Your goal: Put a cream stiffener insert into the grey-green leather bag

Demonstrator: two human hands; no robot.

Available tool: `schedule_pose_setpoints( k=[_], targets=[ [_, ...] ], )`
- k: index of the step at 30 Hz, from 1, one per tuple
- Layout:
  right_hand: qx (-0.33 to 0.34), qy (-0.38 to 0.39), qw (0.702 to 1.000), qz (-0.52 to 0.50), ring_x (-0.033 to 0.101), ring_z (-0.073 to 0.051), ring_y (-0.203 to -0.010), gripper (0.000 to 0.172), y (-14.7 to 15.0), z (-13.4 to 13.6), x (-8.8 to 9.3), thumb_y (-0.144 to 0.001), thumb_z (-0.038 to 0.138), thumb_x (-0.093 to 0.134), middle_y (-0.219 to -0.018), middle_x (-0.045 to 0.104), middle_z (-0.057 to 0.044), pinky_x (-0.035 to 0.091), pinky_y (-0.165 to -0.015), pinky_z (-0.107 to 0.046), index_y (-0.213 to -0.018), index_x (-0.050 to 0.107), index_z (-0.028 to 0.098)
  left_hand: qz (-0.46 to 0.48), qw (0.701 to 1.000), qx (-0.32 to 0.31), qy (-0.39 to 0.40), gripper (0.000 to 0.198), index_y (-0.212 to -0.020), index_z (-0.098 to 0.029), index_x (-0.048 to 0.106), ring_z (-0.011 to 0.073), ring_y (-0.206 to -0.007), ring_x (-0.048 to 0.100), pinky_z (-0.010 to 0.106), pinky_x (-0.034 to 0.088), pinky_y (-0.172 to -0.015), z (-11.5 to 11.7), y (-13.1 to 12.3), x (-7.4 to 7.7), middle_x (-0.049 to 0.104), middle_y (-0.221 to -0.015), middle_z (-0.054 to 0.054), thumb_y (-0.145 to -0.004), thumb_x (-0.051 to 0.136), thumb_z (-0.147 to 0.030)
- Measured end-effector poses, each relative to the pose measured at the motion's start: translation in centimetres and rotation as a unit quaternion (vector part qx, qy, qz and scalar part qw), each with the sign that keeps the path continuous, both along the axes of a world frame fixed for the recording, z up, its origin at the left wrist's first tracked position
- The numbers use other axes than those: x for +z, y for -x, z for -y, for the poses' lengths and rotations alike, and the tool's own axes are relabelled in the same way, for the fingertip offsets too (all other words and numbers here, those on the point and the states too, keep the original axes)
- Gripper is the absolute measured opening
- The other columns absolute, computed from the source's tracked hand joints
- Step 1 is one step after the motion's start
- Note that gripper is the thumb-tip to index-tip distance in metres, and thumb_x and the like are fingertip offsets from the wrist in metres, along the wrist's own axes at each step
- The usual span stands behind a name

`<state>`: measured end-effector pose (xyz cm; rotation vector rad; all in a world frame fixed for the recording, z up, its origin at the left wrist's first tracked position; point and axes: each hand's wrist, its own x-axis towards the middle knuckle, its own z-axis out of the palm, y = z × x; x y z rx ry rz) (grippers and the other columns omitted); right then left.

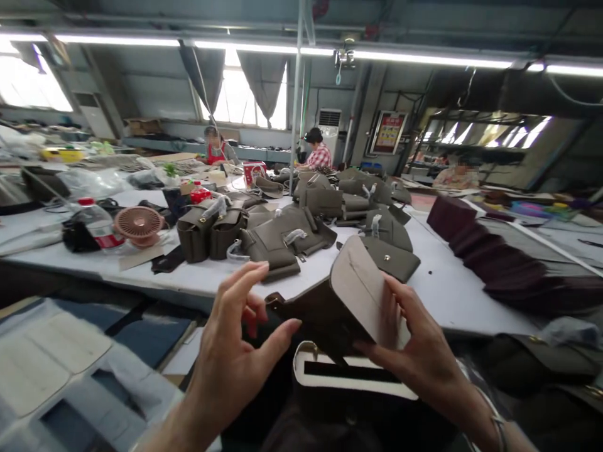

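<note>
My right hand (417, 348) grips a dark olive leather bag (311, 314), thumb on the near side and fingers behind its raised flap. The flap's pale grey lining (360, 282) faces me. My left hand (240, 333) is just left of the bag, fingers curved and spread apart, with nothing between them. A small metal fitting (274, 301) shows at the bag's left corner, close to my left fingertips. Directly below is a dark item with a rounded white rim (306, 376) and a black strip across it; I cannot tell what kind it is.
Several olive bags (268, 245) lie heaped on the white table (452, 282). A pink fan (139, 225) and a bottle with a red cap (94, 223) stand left. Stacked maroon pieces (494, 257) lie right. Plastic-covered panels (51, 364) are lower left. People sit farther back.
</note>
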<state>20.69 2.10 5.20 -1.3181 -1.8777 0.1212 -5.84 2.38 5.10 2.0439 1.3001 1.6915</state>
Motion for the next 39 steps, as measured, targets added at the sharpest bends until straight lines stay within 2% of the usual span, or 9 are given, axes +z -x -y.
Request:
schedule_pose_setpoints(
  k=[4, 9, 20, 24, 27, 31, 34, 36, 39],
  targets=[
    [-0.016, 0.028, 0.999, 0.009, 0.048, -0.026, -0.127, 0.08, -2.4, 0.1, -2.1, -0.075, 0.032, 0.074, -0.136, 0.049, -0.008, 0.044, -0.104, -0.037, -0.143, 0.033, 0.025, -0.142, 0.982, -0.053, 0.11, 0.06, -0.135, -0.035, 0.048, 0.0111, -0.064, 0.055, 0.025, 0.049, -0.061, -1.7, -1.2, -0.8, 0.063, -0.119, 0.0, -0.081, 0.074, -0.027],
    [-0.022, 0.062, 0.997, -0.033, 0.048, -0.025, -0.126, 0.085, -4.4, -0.8, -4.8, -0.07, 0.034, 0.078, -0.135, 0.05, -0.004, 0.042, -0.108, -0.041, -0.142, 0.033, 0.03, -0.201, 0.958, -0.079, 0.192, 0.035, -0.116, -0.033, 0.058, 0.018, -0.105, 0.06, 0.031, 0.044, -0.093, -2.6, -3.3, -2.2, 0.066, -0.112, -0.006, -0.085, 0.064, -0.018],
    [0.01, 0.122, 0.993, 0.005, 0.042, -0.025, -0.131, 0.089, -5.9, -1.5, -8.4, -0.072, 0.031, 0.077, -0.141, 0.044, -0.005, 0.037, -0.114, -0.045, -0.144, 0.025, 0.03, -0.241, 0.93, -0.067, 0.268, 0.009, -0.094, -0.027, 0.063, 0.0207, -0.092, 0.056, 0.037, 0.041, -0.083, -3.1, -4.2, -6.0, 0.066, -0.093, -0.004, -0.087, 0.063, -0.021],
    [0.001, 0.118, 0.99, 0.082, 0.04, -0.028, -0.131, 0.09, -5.9, -1.8, -9.2, -0.071, 0.03, 0.076, -0.143, 0.036, -0.008, 0.04, -0.112, -0.046, -0.146, 0.027, 0.028, -0.266, 0.92, -0.069, 0.28, 0.012, -0.087, -0.024, 0.065, 0.0217, -0.092, 0.056, 0.039, 0.041, -0.082, -3.2, -4.8, -8.6, 0.066, -0.09, -0.002, -0.082, 0.065, -0.014],
    [0.006, 0.11, 0.979, 0.173, 0.042, -0.03, -0.126, 0.09, -6.2, -1.7, -9.7, -0.071, 0.024, 0.072, -0.137, 0.042, -0.01, 0.044, -0.108, -0.049, -0.149, 0.026, 0.024, -0.272, 0.918, -0.081, 0.276, 0.016, -0.081, -0.025, 0.068, 0.024, -0.104, 0.054, 0.041, 0.043, -0.089, -3.3, -5.4, -10.9, 0.065, -0.106, 0.0, -0.076, 0.067, -0.01],
    [0.027, 0.059, 0.961, 0.269, 0.05, -0.03, -0.116, 0.102, -6.8, -1.6, -10.4, -0.071, 0.019, 0.072, -0.131, 0.052, -0.011, 0.05, -0.098, -0.049, -0.154, 0.013, 0.021, -0.198, 0.931, -0.082, 0.295, 0.033, -0.096, -0.031, 0.07, 0.0279, -0.13, 0.042, 0.047, 0.036, -0.108, -2.9, -5.4, -13.7, 0.051, -0.137, 0.002, -0.074, 0.063, -0.008],
    [0.037, -0.016, 0.944, 0.326, 0.052, -0.03, -0.112, 0.099, -6.9, -1.7, -11.1, -0.072, 0.025, 0.077, -0.132, 0.054, -0.011, 0.053, -0.092, -0.047, -0.154, 0.021, 0.021, -0.049, 0.939, -0.08, 0.33, 0.035, -0.115, -0.03, 0.06, 0.0258, -0.137, 0.037, 0.047, 0.03, -0.115, -2.4, -4.4, -16.0, 0.042, -0.146, 0.004, -0.081, 0.062, -0.019],
    [0.061, -0.057, 0.932, 0.352, 0.054, -0.031, -0.111, 0.096, -6.7, -1.9, -11.7, -0.069, 0.026, 0.081, -0.132, 0.055, -0.012, 0.054, -0.088, -0.046, -0.15, 0.031, 0.021, 0.057, 0.926, -0.072, 0.366, 0.037, -0.121, -0.028, 0.055, 0.0274, -0.137, 0.037, 0.049, 0.029, -0.115, -1.9, -3.7, -17.9, 0.041, -0.148, 0.007, -0.085, 0.062, -0.035],
    [0.116, -0.058, 0.928, 0.349, 0.057, -0.032, -0.109, 0.084, -6.1, -2.2, -11.9, -0.068, 0.029, 0.083, -0.132, 0.056, -0.013, 0.055, -0.085, -0.044, -0.143, 0.045, 0.024, 0.198, 0.875, -0.089, 0.433, 0.05, -0.126, -0.025, 0.052, 0.0315, -0.138, 0.035, 0.052, 0.03, -0.114, -1.1, -3.3, -20.4, 0.041, -0.148, 0.009, -0.085, 0.061, -0.053]
  ],
)
